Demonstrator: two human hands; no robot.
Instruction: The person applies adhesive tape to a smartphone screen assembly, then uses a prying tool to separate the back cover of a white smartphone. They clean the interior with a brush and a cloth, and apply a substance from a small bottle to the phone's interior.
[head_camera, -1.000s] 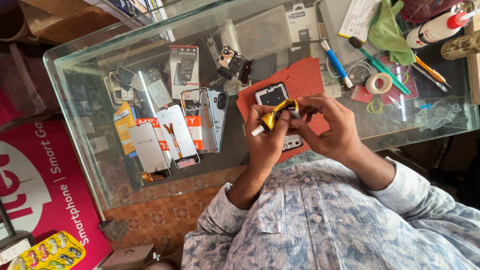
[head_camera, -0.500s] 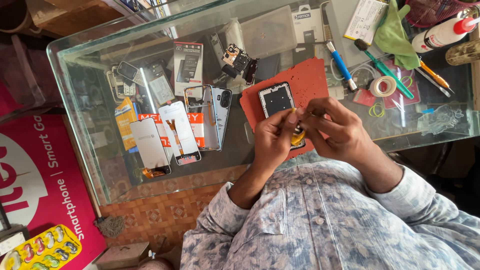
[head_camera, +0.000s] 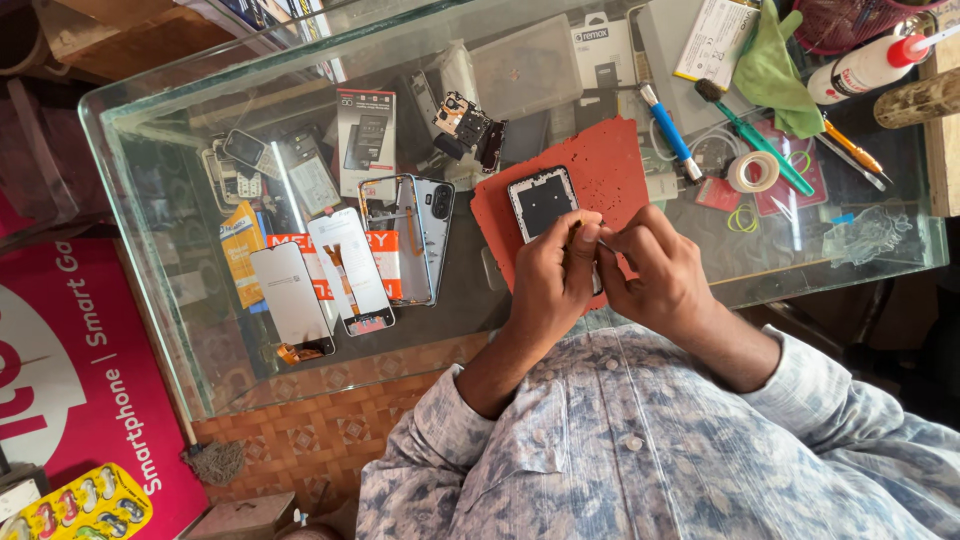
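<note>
Hands are brought together over the near edge of a red mat (head_camera: 610, 165) on a glass counter (head_camera: 180, 330). A small thin yellowish part (head_camera: 577, 226) is pinched between the fingers of the left hand (head_camera: 548, 280), and the right hand (head_camera: 655, 272) is closed on something fine at the same spot; what it is cannot be told. Just beyond the fingertips a phone (head_camera: 543, 201) is laid on the mat with its dark inner side up, its lower end hidden by the left hand. Farther out and to the right, a blue tool (head_camera: 668, 133), a green tool (head_camera: 762, 150) and a tape roll (head_camera: 752, 171) are seen. To the left, screens (head_camera: 320, 280) are spread under the glass.
</note>
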